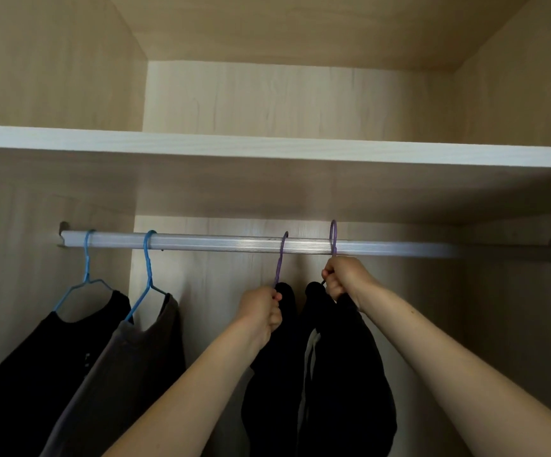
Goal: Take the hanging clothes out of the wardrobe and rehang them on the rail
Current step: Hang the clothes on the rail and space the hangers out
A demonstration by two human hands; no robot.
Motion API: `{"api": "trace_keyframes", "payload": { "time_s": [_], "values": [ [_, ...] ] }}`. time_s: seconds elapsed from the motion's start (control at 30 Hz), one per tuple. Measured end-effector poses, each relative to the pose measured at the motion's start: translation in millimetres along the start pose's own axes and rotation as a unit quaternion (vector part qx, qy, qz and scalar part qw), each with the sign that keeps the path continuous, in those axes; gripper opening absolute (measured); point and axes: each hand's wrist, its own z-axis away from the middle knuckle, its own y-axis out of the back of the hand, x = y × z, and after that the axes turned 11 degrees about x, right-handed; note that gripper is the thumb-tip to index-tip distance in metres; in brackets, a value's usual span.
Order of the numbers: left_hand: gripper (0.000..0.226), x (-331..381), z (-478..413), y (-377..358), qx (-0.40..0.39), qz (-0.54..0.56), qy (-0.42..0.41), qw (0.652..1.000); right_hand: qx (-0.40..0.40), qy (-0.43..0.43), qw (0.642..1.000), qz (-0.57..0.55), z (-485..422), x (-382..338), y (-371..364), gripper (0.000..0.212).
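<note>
My left hand (262,313) grips the left purple hanger (280,262) under the rail (218,243); my right hand (341,278) grips the right purple hanger (333,234) beside it. Black clothes (350,374) hang from both.

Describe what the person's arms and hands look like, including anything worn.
The left forearm and right forearm are bare to the frame edge, no sleeves in view. The left hand and right hand wear no gloves; no watch, bracelet or ring shows.

Bare rail (399,249) rt of purple hanger (333,230); shelf (267,148) close above.
</note>
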Motion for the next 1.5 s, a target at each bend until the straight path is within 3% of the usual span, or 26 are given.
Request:
{"api": "trace_keyframes", "payload": {
  "time_s": [0.17,0.33,0.47,0.5,0.53,0.57,0.6,0.67,0.77,0.83,1.0,1.2,1.5],
  "values": [
    [0.032,-9.4,2.3,-9.9,-0.015,0.005,0.023,1.0,0.018,0.002,0.999,0.043,-6.0,22.4,9.5,0.026],
    [0.034,-20.5,5.2,-26.7,-0.08,0.004,0.053,0.995,0.028,0.023,0.996,0.081,-8.1,25.7,19.9,0.028],
    [0.036,-14.6,8.3,-21.3,-0.096,-0.149,-0.033,0.984,0.018,0.041,0.992,0.115,-8.0,24.6,25.9,0.027],
    [0.034,-9.0,7.0,-16.5,-0.09,-0.242,-0.104,0.96,0.017,0.057,0.99,0.127,-7.8,24.9,27.6,0.027],
    [0.031,-2.3,3.6,-10.2,-0.065,-0.351,-0.206,0.911,0.021,0.078,0.986,0.145,-8.1,25.7,28.9,0.027],
    [0.028,5.8,-0.5,-3.2,-0.024,-0.443,-0.322,0.836,0.031,0.103,0.979,0.172,-8.9,27.0,29.8,0.027],
    [0.026,17.1,-3.9,2.6,0.024,-0.481,-0.434,0.761,0.043,0.131,0.969,0.205,-9.8,28.5,30.2,0.029],
    [0.028,41.7,-13.9,10.7,0.075,-0.461,-0.599,0.651,0.07,0.186,0.941,0.273,-12.0,31.1,30.6,0.032],
    [0.048,75.3,-37.1,21.3,0.102,-0.477,-0.683,0.544,0.109,0.234,0.906,0.336,-10.9,29.1,32.8,0.033],
    [0.063,88.1,-53.5,30.9,0.103,-0.532,-0.67,0.508,0.123,0.249,0.89,0.362,-6.7,25.8,36.1,0.032],
    [0.069,91.8,-76.5,36.9,0.094,-0.504,-0.7,0.497,0.18,0.26,0.852,0.417,-4.6,22.3,64.2,0.031],
    [0.058,89.5,-87.0,34.3,0.095,-0.463,-0.743,0.475,0.223,0.228,0.837,0.444,-12.9,18.3,113.9,0.03],
    [0.053,87.7,-88.1,31.7,0.1,-0.451,-0.748,0.476,0.281,0.19,0.812,0.475,-36.9,16.6,167.8,0.038]
  ]
}}
